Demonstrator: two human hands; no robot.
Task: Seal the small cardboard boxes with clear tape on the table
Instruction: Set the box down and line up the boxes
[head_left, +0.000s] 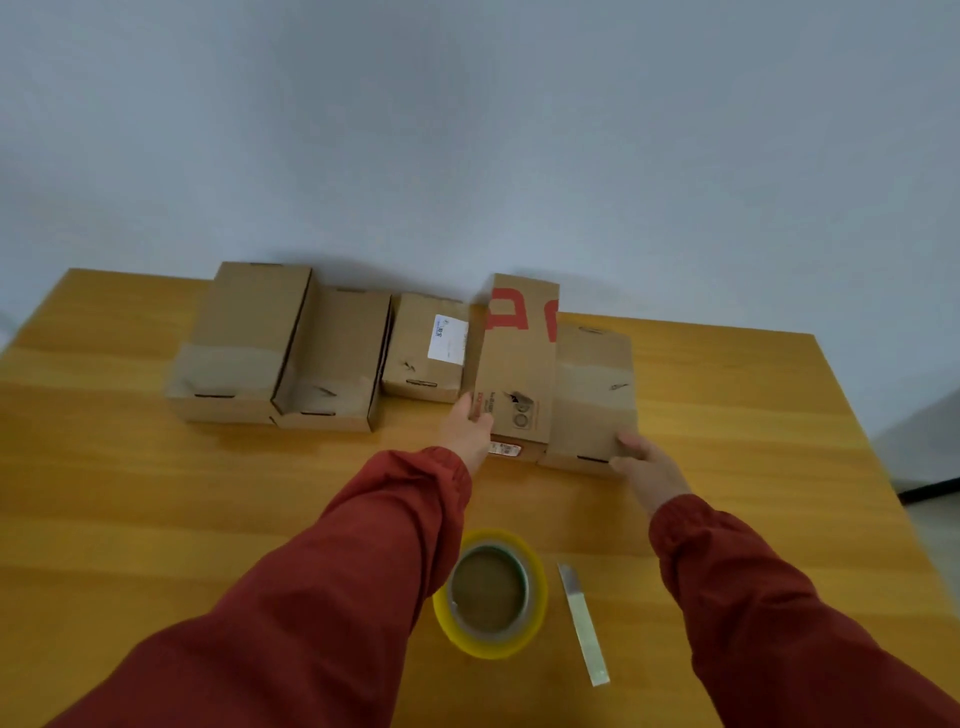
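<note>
The fingers of the left hand (467, 431), straight and together, are laid against the near left side of the red-printed box (514, 374), whose long axis runs away from the person, at the far side of the table (156, 519). Touching it, the plain box (592, 395) is pinched at its near right corner by the right hand (647, 467).

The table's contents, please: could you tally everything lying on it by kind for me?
Cardboard boxes: 5
Tape roll: 1
Cutter: 1
Total: 7
</note>
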